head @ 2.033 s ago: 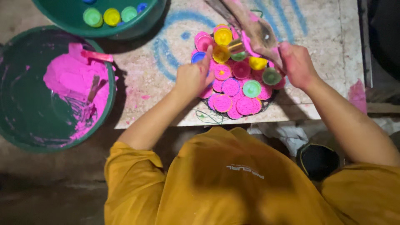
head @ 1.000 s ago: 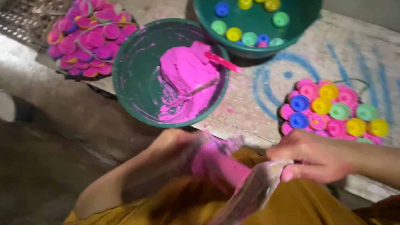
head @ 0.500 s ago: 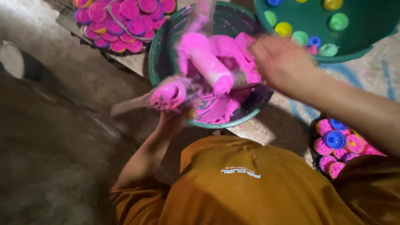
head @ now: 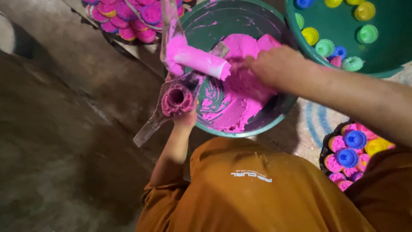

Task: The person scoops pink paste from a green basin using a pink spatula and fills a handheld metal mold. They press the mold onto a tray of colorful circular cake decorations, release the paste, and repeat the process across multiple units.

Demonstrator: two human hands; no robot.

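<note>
Grey concrete floor (head: 56, 141) fills the left side, dim and bare, running up to the edge of a paint-streaked bench (head: 307, 129). At top left a cluster of pink and purple filled moulds (head: 128, 17) sits in a dark tray, too crowded to count. Just right of it the left hand (head: 185, 115) is clenched around a pink-coated clear plastic bag (head: 171, 96), holding its round mouth open; one smeared end of the bag trails down toward the floor and another rises past the tray. A pink-coated roll (head: 198, 60) lies across the bag above the mouth. Behind it stands a green basin (head: 240, 129) with a mound of pink paste (head: 240, 86). The right hand (head: 274, 64) presses into that paste, fingers curled; I cannot tell what they grasp. At top right a second green basin (head: 386, 66) holds about nine small caps: green, yellow, blue. At lower right, more filled moulds (head: 354, 150) show, two capped blue.
</note>
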